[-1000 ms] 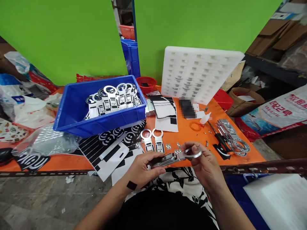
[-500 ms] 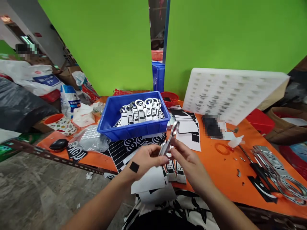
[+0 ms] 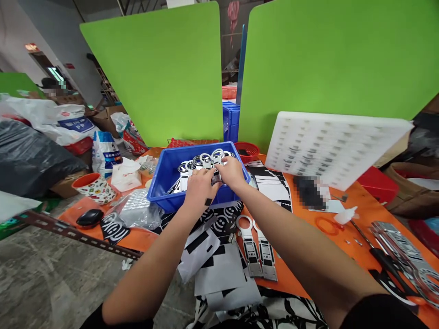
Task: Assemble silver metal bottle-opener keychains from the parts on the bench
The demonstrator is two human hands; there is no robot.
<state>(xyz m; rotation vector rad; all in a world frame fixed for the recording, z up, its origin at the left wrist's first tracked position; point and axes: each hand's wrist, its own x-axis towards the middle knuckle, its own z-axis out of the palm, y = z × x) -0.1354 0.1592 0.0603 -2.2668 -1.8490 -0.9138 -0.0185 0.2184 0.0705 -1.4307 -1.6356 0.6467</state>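
Both my hands are over the blue plastic bin (image 3: 164, 203). Inside it, flat white-and-black pieces with ring ends (image 3: 184, 181) stand side by side. My left hand (image 3: 202, 186) has its fingers bent around the lower part of a ring-ended metal piece (image 3: 217, 160) at the front of the row. My right hand (image 3: 230, 173) pinches the same piece from the right; the fingers partly hide it. On the table below my right forearm lie two more silver ring-ended pieces (image 3: 251, 256), side by side.
White backing sheets (image 3: 219, 272) overlap at the table's near edge. Right lie a black-handled tool (image 3: 386, 262), a stack of metal parts (image 3: 401, 242) and an orange band (image 3: 325, 225). A slotted white foam board (image 3: 329, 137) leans against the green panel (image 3: 325, 59). A patterned cup (image 3: 98, 189) stands left.
My hands have carried the ring-ended metal piece forward from above the near table edge to the bin. The two pieces on the table are now more exposed, and the view has tilted up slightly.
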